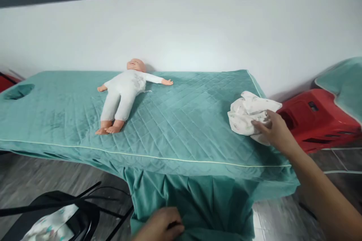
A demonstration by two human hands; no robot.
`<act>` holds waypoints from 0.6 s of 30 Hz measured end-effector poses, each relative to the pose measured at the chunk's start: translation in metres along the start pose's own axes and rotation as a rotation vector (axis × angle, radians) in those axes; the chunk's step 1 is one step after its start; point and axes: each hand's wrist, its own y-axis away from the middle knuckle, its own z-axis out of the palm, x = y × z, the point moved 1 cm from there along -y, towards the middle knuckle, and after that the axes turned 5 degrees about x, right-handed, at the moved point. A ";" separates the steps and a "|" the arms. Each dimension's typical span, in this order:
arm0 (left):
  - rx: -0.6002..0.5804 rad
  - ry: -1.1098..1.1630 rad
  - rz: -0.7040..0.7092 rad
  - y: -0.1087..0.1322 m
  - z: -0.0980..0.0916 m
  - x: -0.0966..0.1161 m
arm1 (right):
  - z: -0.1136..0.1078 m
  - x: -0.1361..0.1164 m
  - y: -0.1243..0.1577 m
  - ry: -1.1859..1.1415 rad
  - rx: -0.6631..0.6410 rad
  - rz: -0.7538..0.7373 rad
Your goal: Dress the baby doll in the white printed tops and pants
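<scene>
My right hand (273, 130) pinches a crumpled white cloth (246, 115) with a small faint print, at the right end of the bed. The cloth's lower part rests against the green cover. Low in the middle, my left hand (165, 223) is loosely curled in front of the hanging green skirt, and nothing shows between its fingers. A baby doll (123, 92) in a white long-sleeved suit lies on its back on the left half of the bed, arms spread and bare feet toward me. Neither hand is near the doll.
The bed wears a quilted green cover (181, 120) with a face hole (19, 91) at the left. Beyond its right end stands a red plastic piece (319, 116). A black chair (85, 214) at lower left carries a patterned cloth (52, 226). A white wall (181, 34) runs behind.
</scene>
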 end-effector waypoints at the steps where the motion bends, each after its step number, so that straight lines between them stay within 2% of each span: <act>1: -0.064 -0.035 0.017 0.006 0.003 -0.007 | 0.003 0.003 0.000 -0.035 -0.016 0.079; 3: -0.096 -0.053 0.058 0.010 -0.008 -0.007 | 0.005 -0.005 0.001 -0.085 -0.025 0.186; 5: -0.036 -0.043 0.097 0.002 -0.032 0.008 | 0.007 -0.024 -0.001 -0.132 -0.006 0.227; 8: 0.173 0.061 0.169 -0.033 -0.073 0.046 | 0.016 -0.062 -0.004 -0.307 0.023 0.206; 10: 0.324 0.297 0.241 -0.068 -0.095 0.073 | 0.025 -0.091 -0.004 -0.498 0.020 0.173; 12: 0.544 0.497 0.339 -0.105 -0.112 0.095 | 0.035 -0.120 -0.004 -0.704 -0.026 0.145; 14: 0.767 0.548 0.460 -0.139 -0.129 0.110 | 0.043 -0.149 -0.004 -0.858 -0.163 0.063; 16: 0.982 0.635 0.497 -0.166 -0.148 0.113 | 0.051 -0.171 -0.006 -0.900 -0.362 -0.062; 18: 1.047 0.873 0.440 -0.188 -0.167 0.104 | 0.062 -0.182 -0.012 -0.855 -0.479 -0.171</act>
